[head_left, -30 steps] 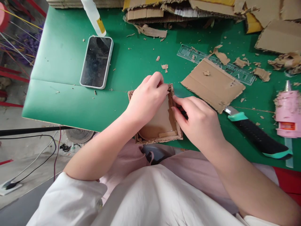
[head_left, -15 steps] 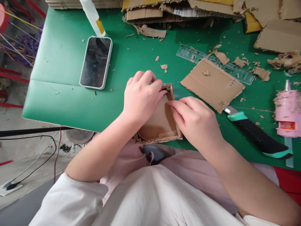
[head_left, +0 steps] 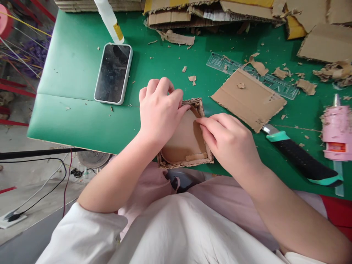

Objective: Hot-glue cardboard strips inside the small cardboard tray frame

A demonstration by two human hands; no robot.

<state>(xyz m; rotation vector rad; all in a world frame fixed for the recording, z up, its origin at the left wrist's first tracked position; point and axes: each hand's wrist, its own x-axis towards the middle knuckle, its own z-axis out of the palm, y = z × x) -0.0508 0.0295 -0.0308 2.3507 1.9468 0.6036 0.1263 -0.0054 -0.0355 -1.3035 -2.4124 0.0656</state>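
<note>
A small open cardboard box [head_left: 183, 145] with ragged corrugated edges sits at the table's near edge, tilted slightly. Inside it, a thin cardboard strip curves along the walls, and a short flat piece [head_left: 196, 156] lies at the near side. My left hand [head_left: 161, 110] reaches over the box's far left side, fingers curled, with the thumb pressed inside the far wall. At the right wall, my right hand [head_left: 229, 137] is closed, its thumb and forefinger pinching at the inner edge. The exact grip of both hands is partly hidden.
A cardboard piece [head_left: 249, 99] overlaps a clear ruler [head_left: 284, 86]. Right of them lie a black-and-green cutter [head_left: 299, 156] and a pink glue gun [head_left: 336, 128]. A phone [head_left: 113, 73] and a white bottle [head_left: 110, 22] are at left. Stacked cardboard [head_left: 170, 16] lines the back.
My left hand has shifted slightly left, its thumb sliding along the far inside wall away from the corner. My right hand stays almost still.
</note>
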